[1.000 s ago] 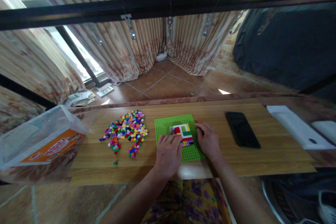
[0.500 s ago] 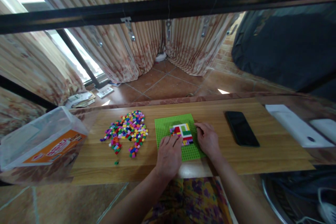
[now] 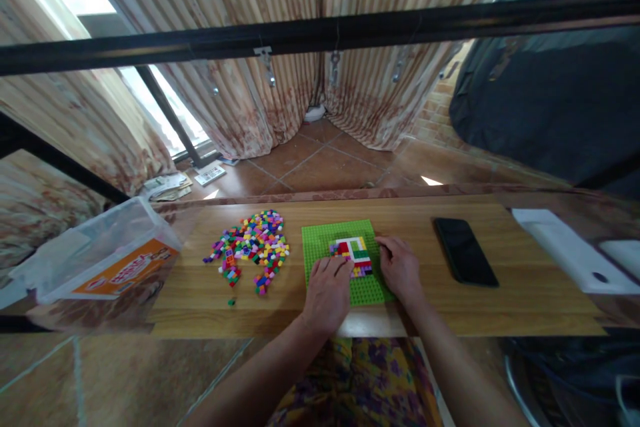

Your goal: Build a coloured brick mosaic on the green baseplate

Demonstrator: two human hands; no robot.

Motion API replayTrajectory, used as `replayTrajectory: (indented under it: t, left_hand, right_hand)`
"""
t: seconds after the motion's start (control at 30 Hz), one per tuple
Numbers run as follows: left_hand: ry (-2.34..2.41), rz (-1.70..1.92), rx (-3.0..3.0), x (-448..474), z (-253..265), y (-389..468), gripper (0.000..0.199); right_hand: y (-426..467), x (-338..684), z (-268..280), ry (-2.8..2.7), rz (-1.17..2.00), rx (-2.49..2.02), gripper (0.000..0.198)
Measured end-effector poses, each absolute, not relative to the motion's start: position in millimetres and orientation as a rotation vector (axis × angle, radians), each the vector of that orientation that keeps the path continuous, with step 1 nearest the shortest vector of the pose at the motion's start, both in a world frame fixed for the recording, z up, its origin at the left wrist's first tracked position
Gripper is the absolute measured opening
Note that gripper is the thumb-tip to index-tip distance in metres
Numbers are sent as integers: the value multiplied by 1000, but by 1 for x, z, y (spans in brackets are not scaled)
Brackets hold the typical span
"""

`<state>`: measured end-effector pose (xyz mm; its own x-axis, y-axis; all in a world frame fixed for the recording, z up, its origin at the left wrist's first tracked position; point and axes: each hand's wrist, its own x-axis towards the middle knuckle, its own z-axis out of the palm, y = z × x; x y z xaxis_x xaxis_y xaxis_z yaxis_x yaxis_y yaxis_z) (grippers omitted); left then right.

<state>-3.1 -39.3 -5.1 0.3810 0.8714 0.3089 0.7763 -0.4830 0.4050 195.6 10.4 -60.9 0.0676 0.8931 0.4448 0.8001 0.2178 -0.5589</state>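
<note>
A green studded baseplate point(image 3: 315, 237) lies on the wooden table, carrying a flat block of small toy bricks point(image 3: 361, 255) in white, red, green, yellow, purple and black. My left hand point(image 3: 327, 293) rests over the plate's lower left part, fingers bent and close together, with its fingertips at the near left side of the built bricks. Whatever those fingertips hold, if anything, is hidden. At the plate's right edge is my right hand point(image 3: 400, 269), its fingers curled and gripping that edge.
Loose coloured bricks point(image 3: 265, 233) lie heaped left of the plate, with one green brick point(image 3: 231, 302) apart from them. A clear plastic box point(image 3: 165, 225) with an orange label stands at the far left. A black phone point(image 3: 465, 250) lies to the right. Beyond it are white objects point(image 3: 565, 247).
The whole view has shifted slightly, so everything sits a little further right. Both hands keep nearly the same places on the baseplate.
</note>
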Motion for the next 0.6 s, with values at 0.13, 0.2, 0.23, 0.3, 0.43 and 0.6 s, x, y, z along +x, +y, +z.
replayTrajectory:
  t: [0.13,0.2,0.23,0.3,0.43,0.6]
  left_hand:
    - [1384,840,2368,-14,-8,-46,35]
    - [1395,895,2316,-21,-10,-49,38]
    - [1423,912,2286,-25,-12,-49,39]
    - [1488,927,2236,-33,-16,-50,40]
    - [1541,897,2212,-42,-24,-52,38]
    - [1530,857,2223,-44,-28,-61,38]
  right_hand:
    - [11,196,-60,-1736,144,-1587,28]
    - [11,196,-59,-1736,144,-1587,28]
    - [11,196,-59,-1737,145,-1587,28]
    - [10,196,-59,-1740,150,-1585,28]
    - [9,197,-59,-1724,165,-1577,27]
    - [6,195,-44,-1575,386,-1614,29]
